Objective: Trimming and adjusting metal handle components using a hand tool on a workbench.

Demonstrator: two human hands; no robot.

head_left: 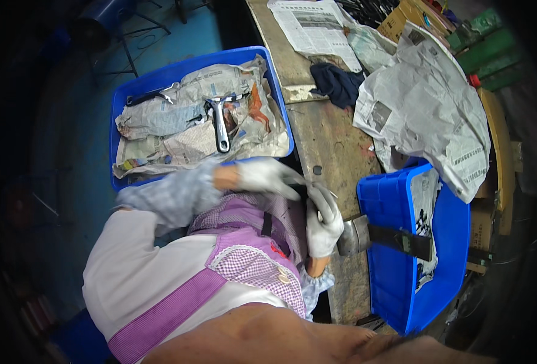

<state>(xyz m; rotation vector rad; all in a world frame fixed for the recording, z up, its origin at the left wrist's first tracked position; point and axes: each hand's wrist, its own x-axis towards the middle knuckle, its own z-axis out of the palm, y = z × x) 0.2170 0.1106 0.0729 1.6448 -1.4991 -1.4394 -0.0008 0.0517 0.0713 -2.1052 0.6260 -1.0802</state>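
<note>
My left hand (267, 178), in a white glove and smeared by motion, reaches across to the fingertips of my right hand. My right hand (323, 229), also gloved in white, has its fingers bent together by the workbench edge. A thin pale piece shows at its fingertips, too small to name. Beyond my left arm, a blue tub (119, 100) holds crumpled newspaper (183, 115). On the paper lie a wrench-like tool with a silver handle (221, 128) and a dark-handled plier-like tool (153, 96).
The wooden workbench (335, 142) runs along my right side. A blue bin (387, 273) stands there with newspaper and dark pieces inside, and a dark metal bar (402, 241) juts over it. Newspaper sheets (429, 103) and a dark cloth (339, 85) lie farther off.
</note>
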